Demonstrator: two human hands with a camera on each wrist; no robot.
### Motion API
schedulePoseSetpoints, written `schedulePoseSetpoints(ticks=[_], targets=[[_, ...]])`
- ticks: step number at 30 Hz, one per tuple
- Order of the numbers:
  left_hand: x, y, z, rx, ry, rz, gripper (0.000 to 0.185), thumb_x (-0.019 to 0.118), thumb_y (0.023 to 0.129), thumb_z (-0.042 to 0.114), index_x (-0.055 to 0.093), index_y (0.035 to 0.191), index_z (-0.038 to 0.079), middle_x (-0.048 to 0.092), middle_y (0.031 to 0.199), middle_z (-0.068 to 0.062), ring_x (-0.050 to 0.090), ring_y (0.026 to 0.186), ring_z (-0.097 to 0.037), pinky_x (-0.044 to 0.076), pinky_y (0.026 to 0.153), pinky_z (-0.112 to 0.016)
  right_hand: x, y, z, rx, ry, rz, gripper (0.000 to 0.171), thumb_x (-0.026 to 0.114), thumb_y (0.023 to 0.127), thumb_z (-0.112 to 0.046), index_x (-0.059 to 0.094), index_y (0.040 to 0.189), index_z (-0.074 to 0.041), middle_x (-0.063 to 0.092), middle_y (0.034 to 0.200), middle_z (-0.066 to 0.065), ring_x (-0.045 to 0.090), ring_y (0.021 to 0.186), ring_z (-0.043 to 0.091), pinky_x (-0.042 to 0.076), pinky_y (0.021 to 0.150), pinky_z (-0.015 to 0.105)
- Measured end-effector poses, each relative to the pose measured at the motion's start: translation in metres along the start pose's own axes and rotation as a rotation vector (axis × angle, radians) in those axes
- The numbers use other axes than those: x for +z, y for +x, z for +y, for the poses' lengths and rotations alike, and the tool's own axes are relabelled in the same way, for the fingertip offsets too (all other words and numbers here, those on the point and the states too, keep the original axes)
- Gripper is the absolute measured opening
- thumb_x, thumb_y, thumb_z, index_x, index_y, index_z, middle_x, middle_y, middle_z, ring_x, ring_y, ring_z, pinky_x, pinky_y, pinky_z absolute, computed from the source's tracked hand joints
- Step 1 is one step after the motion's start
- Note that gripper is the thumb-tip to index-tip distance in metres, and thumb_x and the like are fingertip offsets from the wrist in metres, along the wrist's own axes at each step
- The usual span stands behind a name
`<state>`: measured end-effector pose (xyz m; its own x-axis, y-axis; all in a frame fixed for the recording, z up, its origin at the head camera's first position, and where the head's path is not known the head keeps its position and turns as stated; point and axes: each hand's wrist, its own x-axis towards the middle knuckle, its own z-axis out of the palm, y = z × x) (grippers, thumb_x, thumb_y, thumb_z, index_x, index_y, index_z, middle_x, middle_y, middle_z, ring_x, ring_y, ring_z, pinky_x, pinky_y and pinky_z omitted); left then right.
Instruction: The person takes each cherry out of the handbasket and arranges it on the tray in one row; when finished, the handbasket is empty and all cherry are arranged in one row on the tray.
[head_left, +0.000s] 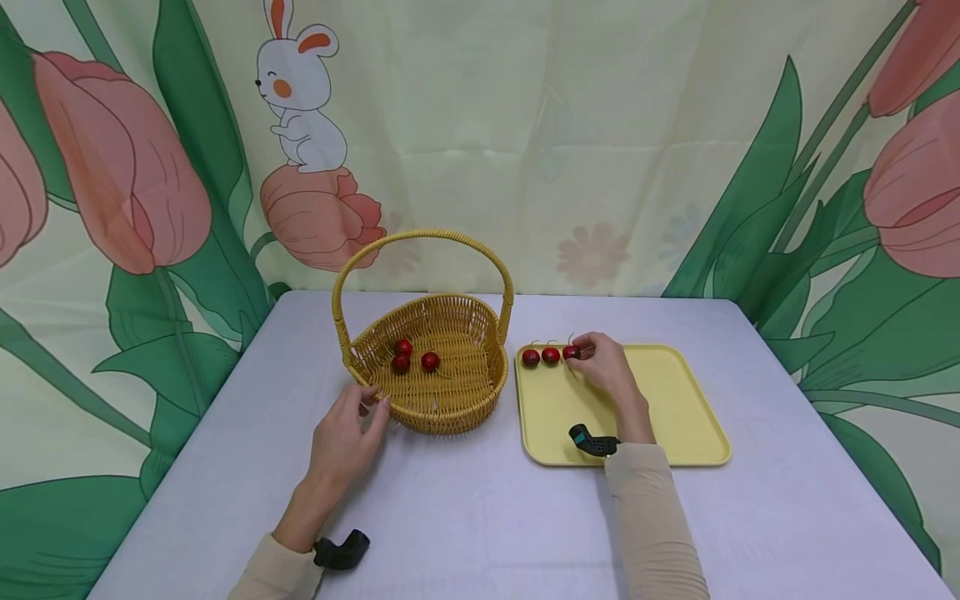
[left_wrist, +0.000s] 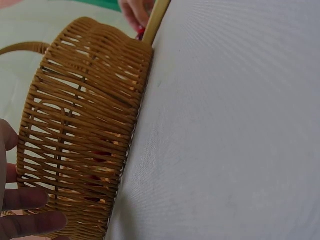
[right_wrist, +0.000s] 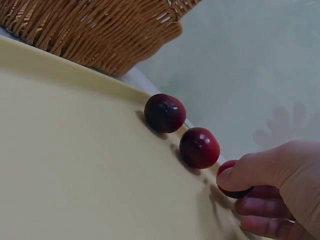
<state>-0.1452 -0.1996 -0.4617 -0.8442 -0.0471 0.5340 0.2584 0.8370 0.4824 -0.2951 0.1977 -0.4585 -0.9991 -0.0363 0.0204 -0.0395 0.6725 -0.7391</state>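
Observation:
On the yellow tray [head_left: 675, 408], along its far edge, two dark red cherries [head_left: 530, 358] [right_wrist: 199, 148] lie side by side. Just right of them my right hand [head_left: 603, 367] pinches a third cherry [right_wrist: 231, 172] between thumb and fingers, at the tray's far rim. My left hand [head_left: 348, 437] holds the near left rim of the wicker basket [head_left: 450, 412], its fingers [left_wrist: 35, 224] against the woven wall in the left wrist view. Inside the basket, toward the left, lie three red cherries [head_left: 431, 362].
Basket and tray stand close together on a white-covered table [head_left: 480, 525], the basket's tall arched handle [head_left: 423, 235] rising above it. Behind the table hangs a curtain [head_left: 480, 167] printed with tulips and a rabbit. Each wrist wears a black camera [head_left: 341, 550].

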Motion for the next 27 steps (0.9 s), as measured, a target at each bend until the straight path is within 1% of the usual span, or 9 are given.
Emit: schedulePoseSetpoints(ticks=[4, 18, 27], targets=[[-0.0003, -0.0003, 0.0004, -0.004, 0.003, -0.005, 0.031, 0.062, 0.097, 0.027, 0.063, 0.115, 0.001, 0.067, 0.097, -0.008, 0.062, 0.081, -0.021, 0.051, 0.064, -0.035, 0.0, -0.0007, 0.0012, 0.01, -0.004, -0.024, 0.04, 0.073, 0.088, -0.015, 0.061, 0.123, 0.002, 0.065, 0.116, 0.023, 0.062, 0.106, 0.034, 0.051, 0.091, 0.042], [-0.0006, 0.0002, 0.0004, 0.008, -0.003, -0.001, 0.031, 0.062, 0.097, 0.026, 0.064, 0.114, 0.001, 0.068, 0.097, -0.009, 0.063, 0.081, -0.022, 0.052, 0.064, -0.036, -0.0013, -0.0005, 0.0035, 0.011, -0.006, -0.038, 0.04, 0.074, 0.088, -0.016, 0.062, 0.122, 0.001, 0.065, 0.116, 0.022, 0.062, 0.105, 0.032, 0.051, 0.09, 0.041], [0.0, -0.0001, -0.0004, 0.005, -0.002, -0.002, 0.031, 0.063, 0.097, 0.026, 0.064, 0.115, 0.001, 0.068, 0.097, -0.009, 0.063, 0.081, -0.022, 0.051, 0.064, -0.036, -0.0047, 0.0005, 0.0026, 0.036, 0.004, -0.057, 0.044, 0.074, 0.089, -0.019, 0.06, 0.126, 0.0, 0.064, 0.12, 0.022, 0.061, 0.11, 0.033, 0.051, 0.094, 0.044]])
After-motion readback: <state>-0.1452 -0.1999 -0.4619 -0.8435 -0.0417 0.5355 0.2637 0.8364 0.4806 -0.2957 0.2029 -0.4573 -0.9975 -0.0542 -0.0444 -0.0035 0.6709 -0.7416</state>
